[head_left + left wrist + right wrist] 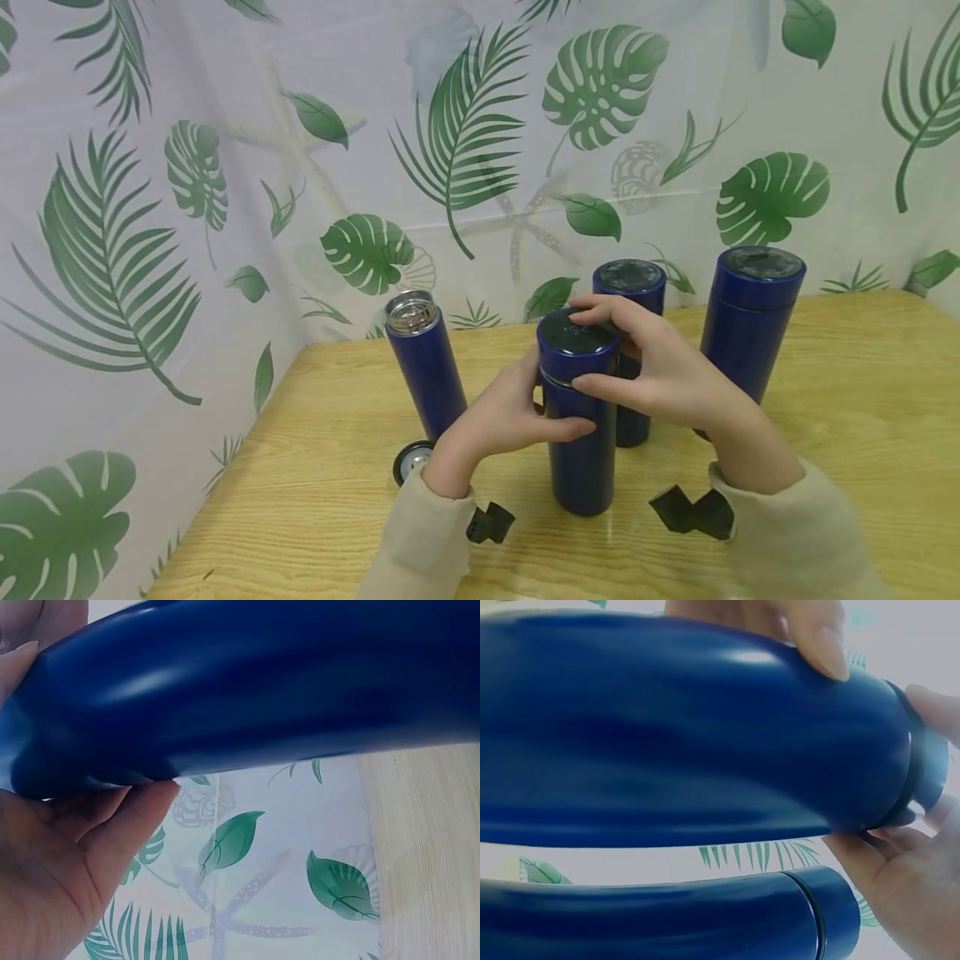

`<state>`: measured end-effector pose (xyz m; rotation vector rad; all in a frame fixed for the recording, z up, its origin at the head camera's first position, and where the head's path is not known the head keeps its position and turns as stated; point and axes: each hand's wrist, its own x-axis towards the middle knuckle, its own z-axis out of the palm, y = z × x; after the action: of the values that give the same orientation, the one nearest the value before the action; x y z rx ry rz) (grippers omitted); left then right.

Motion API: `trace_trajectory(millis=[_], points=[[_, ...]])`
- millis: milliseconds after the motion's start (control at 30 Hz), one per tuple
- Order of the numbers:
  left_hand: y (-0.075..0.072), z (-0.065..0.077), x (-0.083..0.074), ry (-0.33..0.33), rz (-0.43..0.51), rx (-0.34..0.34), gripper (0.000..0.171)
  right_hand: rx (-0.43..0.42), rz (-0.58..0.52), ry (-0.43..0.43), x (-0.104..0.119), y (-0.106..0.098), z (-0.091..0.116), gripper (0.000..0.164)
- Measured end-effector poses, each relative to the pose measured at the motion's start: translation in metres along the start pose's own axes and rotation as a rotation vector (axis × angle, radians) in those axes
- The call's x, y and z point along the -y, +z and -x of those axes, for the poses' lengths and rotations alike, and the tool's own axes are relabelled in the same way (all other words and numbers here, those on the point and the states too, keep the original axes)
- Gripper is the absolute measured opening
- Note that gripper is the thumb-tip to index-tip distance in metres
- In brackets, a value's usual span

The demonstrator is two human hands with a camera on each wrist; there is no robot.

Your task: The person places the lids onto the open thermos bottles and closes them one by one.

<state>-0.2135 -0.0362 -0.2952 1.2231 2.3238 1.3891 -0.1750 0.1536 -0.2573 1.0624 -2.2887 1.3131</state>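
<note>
A dark blue thermos bottle (581,467) stands upright in front of me in the head view. My left hand (502,417) grips its upper body, thumb across the front. Its lid (576,358) has a glossy black top with lit marks, and a thin gap shows between lid and body. Around that lid curl the thumb and fingers of my right hand (663,367). In the left wrist view, the left fingers (139,825) lie under the blue body. The right wrist view shows the left thumb (829,656) on the body and the right hand at the lid end.
To the left stands an uncapped blue bottle (427,375) with a steel mouth, and a loose lid (412,462) lies beside its base, partly behind my left wrist. Two capped bottles, one behind (630,283) and one at right (750,333), stand close by. A leaf-print cloth (465,275) backs the wooden table (315,467).
</note>
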Motion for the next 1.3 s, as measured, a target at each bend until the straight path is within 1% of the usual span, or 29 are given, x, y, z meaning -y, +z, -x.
trace_trajectory(millis=[200, 333, 533, 633, 833, 967, 1033, 1133, 1300], points=[[-0.0001, 0.0005, -0.0006, 0.004, 0.012, 0.002, 0.070, 0.016, -0.017, 0.021, 0.0001, -0.0011, 0.0003, 0.037], [0.0001, 0.0001, 0.0006, 0.010, 0.008, 0.000, 0.070, 0.003, -0.008, 0.029, 0.0005, -0.0002, 0.0001, 0.038], [0.0006, 0.0002, 0.0014, 0.013, -0.004, -0.004, 0.071, -0.069, 0.132, 0.030, 0.0006, 0.0041, -0.0016, 0.046], [0.0007, 0.0002, 0.0010, 0.015, -0.004, -0.004, 0.070, -0.081, 0.148, 0.039, 0.0008, 0.0051, -0.0020, 0.047], [0.0011, -0.0002, 0.0010, -0.004, -0.013, -0.007, 0.073, -0.041, 0.049, 0.084, 0.0035, 0.0014, -0.0011, 0.035], [0.0015, -0.0002, 0.0012, -0.016, -0.004, -0.007, 0.078, -0.033, -0.015, 0.135, 0.0045, 0.0008, -0.0013, 0.036], [0.0017, 0.0000, 0.0014, -0.016, 0.001, -0.006, 0.078, -0.040, -0.044, 0.143, 0.0037, 0.0009, -0.0013, 0.038], [0.0016, 0.0004, 0.0011, -0.016, 0.007, -0.004, 0.077, -0.049, -0.117, 0.115, 0.0017, 0.0006, -0.0011, 0.037], [0.0010, 0.0008, -0.0009, -0.023, 0.027, -0.005, 0.073, -0.036, -0.281, 0.058, -0.0017, -0.0011, -0.0007, 0.037]])
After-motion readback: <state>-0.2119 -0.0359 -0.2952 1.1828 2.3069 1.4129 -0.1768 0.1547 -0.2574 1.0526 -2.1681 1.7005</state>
